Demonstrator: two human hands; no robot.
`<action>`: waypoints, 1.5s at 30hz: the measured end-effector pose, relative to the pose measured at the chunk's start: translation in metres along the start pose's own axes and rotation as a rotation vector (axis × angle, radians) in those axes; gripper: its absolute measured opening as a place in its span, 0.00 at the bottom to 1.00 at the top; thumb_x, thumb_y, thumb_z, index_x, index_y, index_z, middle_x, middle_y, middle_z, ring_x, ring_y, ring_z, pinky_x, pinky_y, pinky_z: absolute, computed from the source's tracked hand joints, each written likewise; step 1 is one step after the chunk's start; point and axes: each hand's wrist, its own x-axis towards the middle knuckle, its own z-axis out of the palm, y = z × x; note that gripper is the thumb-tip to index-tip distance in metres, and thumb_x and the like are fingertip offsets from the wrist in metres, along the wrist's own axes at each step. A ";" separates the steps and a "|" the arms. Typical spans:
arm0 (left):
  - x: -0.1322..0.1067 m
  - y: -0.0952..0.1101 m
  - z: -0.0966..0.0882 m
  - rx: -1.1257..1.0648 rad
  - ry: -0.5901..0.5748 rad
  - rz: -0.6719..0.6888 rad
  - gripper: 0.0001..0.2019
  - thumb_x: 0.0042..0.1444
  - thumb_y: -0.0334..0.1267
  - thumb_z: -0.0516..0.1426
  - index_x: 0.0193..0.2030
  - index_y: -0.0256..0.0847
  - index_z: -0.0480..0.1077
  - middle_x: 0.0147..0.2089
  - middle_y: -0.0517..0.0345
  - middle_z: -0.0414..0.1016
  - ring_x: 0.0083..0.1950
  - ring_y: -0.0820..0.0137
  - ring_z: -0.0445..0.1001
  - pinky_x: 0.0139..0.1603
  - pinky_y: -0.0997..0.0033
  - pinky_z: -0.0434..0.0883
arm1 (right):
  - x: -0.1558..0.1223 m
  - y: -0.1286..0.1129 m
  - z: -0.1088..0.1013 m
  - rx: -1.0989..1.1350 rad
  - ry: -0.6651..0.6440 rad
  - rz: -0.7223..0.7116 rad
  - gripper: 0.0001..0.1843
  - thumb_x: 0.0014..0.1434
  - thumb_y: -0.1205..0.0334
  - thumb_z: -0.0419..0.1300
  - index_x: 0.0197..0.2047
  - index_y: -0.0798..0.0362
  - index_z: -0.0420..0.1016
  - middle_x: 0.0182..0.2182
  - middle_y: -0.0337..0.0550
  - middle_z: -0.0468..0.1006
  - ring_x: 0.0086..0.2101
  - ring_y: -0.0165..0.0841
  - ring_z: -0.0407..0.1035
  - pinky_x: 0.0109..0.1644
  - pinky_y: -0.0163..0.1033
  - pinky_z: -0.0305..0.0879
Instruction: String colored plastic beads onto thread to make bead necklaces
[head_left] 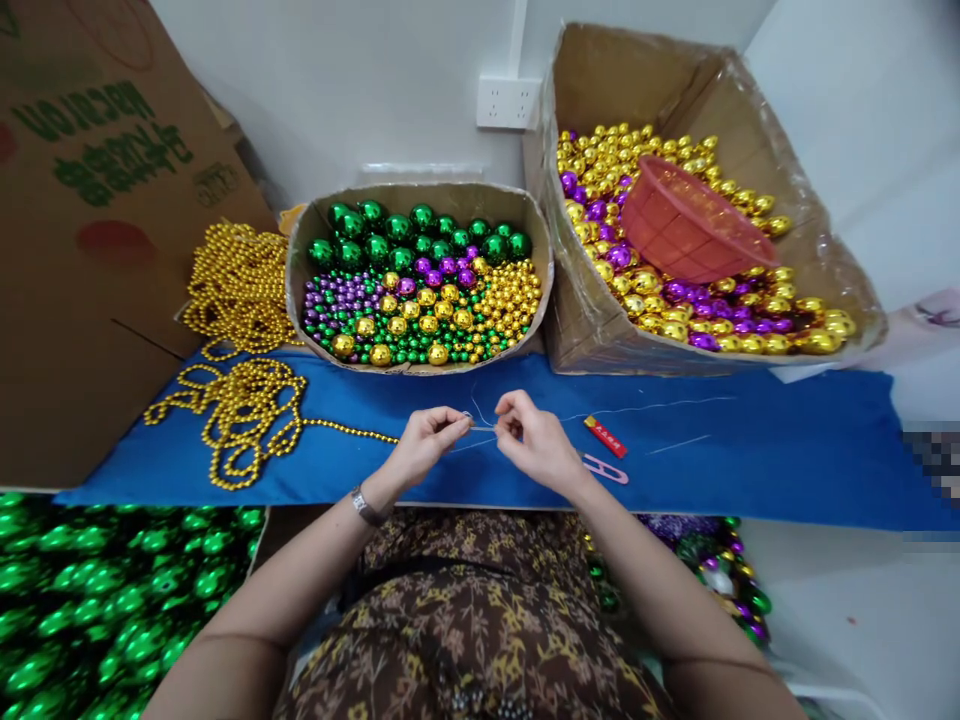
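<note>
Over the blue cloth (420,480), my left hand (433,440) pinches a thin pale thread (482,429). My right hand (531,437) is closed on the same thread a short way to the right, with thumb and fingers together. Loose ends of thread curl above and between the hands. A string of gold beads (349,430) runs from a tangled pile toward my left hand; whether it is tied to the thread cannot be made out. Beside my right hand lie pink-handled thread snips (606,469), partly hidden by the wrist, and a small red packet (605,437).
A cardboard box (420,367) with green, purple and gold balls stands behind my hands. At the back right, a larger box (600,350) contains gold and purple beads and a red basket (694,220). Gold bead strands (236,290) heap at left, near a tall carton (67,330).
</note>
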 end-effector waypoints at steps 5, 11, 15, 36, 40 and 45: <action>-0.002 0.007 -0.002 0.052 -0.196 -0.050 0.18 0.50 0.51 0.63 0.31 0.34 0.74 0.23 0.62 0.66 0.23 0.79 0.55 0.23 0.77 0.52 | 0.014 0.007 0.002 -0.109 0.040 -0.215 0.07 0.63 0.67 0.51 0.44 0.51 0.67 0.36 0.43 0.77 0.36 0.33 0.72 0.42 0.37 0.66; -0.001 0.004 0.005 -0.086 -0.236 -0.120 0.17 0.47 0.49 0.65 0.28 0.34 0.71 0.25 0.62 0.67 0.21 0.81 0.56 0.21 0.78 0.50 | 0.019 0.007 0.016 -0.168 0.099 -0.317 0.13 0.66 0.68 0.50 0.50 0.50 0.70 0.38 0.45 0.78 0.40 0.34 0.72 0.46 0.39 0.68; 0.000 0.002 0.008 -0.149 -0.063 -0.086 0.17 0.47 0.48 0.65 0.29 0.34 0.71 0.23 0.62 0.66 0.21 0.81 0.54 0.21 0.78 0.50 | 0.005 0.004 0.017 -0.318 0.229 -0.341 0.14 0.66 0.65 0.52 0.51 0.50 0.73 0.41 0.47 0.77 0.41 0.34 0.71 0.48 0.39 0.68; -0.003 0.001 0.012 0.235 -0.037 0.128 0.15 0.59 0.48 0.54 0.32 0.36 0.70 0.28 0.58 0.71 0.28 0.73 0.65 0.31 0.74 0.64 | 0.009 0.002 0.035 0.535 0.280 0.154 0.12 0.65 0.54 0.48 0.36 0.51 0.67 0.31 0.42 0.75 0.24 0.28 0.63 0.28 0.33 0.64; -0.001 0.005 0.002 0.350 -0.069 0.208 0.15 0.61 0.47 0.52 0.34 0.37 0.70 0.31 0.56 0.73 0.32 0.72 0.67 0.35 0.72 0.65 | 0.015 -0.002 0.016 1.151 0.199 0.384 0.11 0.59 0.52 0.58 0.37 0.49 0.63 0.34 0.40 0.75 0.23 0.24 0.63 0.26 0.30 0.65; -0.002 0.013 -0.017 0.578 -0.177 0.308 0.13 0.62 0.45 0.51 0.43 0.40 0.71 0.38 0.54 0.75 0.39 0.69 0.70 0.42 0.69 0.66 | 0.012 -0.016 -0.007 1.050 0.448 0.194 0.07 0.65 0.53 0.51 0.41 0.46 0.61 0.26 0.33 0.65 0.27 0.27 0.66 0.44 0.41 0.74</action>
